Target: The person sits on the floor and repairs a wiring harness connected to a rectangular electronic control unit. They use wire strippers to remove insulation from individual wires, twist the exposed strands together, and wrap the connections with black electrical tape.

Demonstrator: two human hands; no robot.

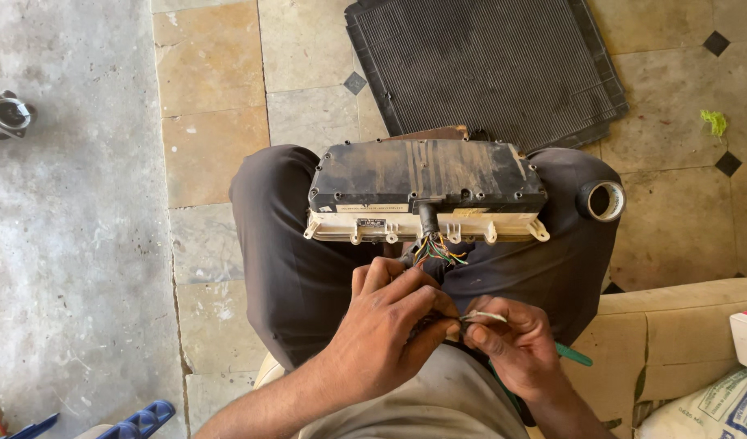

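Note:
A dirty black and cream instrument cluster housing (426, 189) rests across my knees. A black sleeve comes out of its near side and splits into several coloured wires (438, 248). My left hand (386, 321) is closed around the wire bundle just below the housing. My right hand (512, 345) pinches a thin pale wire end (486, 315) between thumb and forefinger, touching my left fingers. A green-handled tool (574, 354) pokes out from under my right hand; how it is held is hidden.
A black ribbed rubber mat (487, 65) lies on the tiled floor beyond my knees. A roll of black tape (605, 201) sits on my right knee. A worn beige cushion (682, 333) and a printed sack (707, 410) are at the right. A metal part (4, 115) lies far left.

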